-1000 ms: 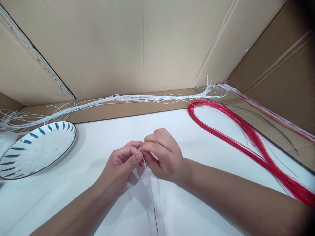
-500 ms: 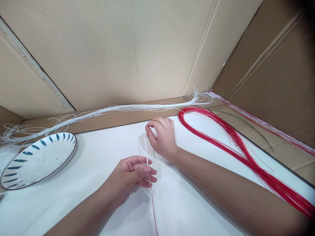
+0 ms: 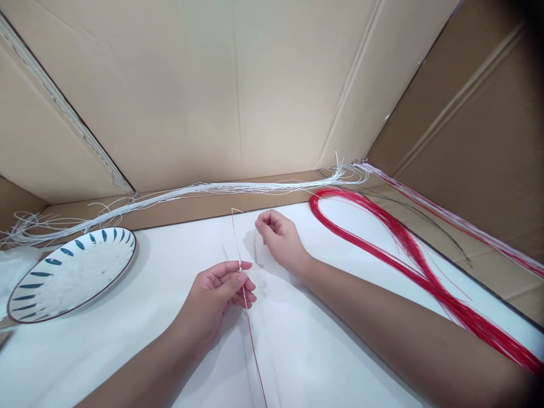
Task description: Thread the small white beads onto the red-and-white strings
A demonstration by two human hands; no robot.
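Between the thumb and fingers of my left hand (image 3: pixel 225 286) is a thin red and white strand (image 3: pixel 254 354), with small white bits on it near the fingertips. The strand runs down toward the bottom edge, and its upper end rises above the hand and bends sharply to the right. My right hand (image 3: pixel 276 232) is beside that bent end, thumb and index finger pinched together. Whether anything is between those fingertips is too small to tell. On the left lies an oval plate (image 3: pixel 70 277) with blue leaf marks, holding small whitish bits.
A looped bundle of red strands (image 3: pixel 374 249) lies on the white surface (image 3: pixel 170 351) at the right. White strands (image 3: pixel 212 187) stretch along the back by the cardboard wall (image 3: pixel 191 90). Red and white strands (image 3: pixel 459 218) run along the right side. Clear plastic (image 3: pixel 17 266) is at the far left.
My left hand has moved slightly left and up with the strand. My right hand has come away from the strand's upper part, which now shows a sharp bend. The view has shifted a little.
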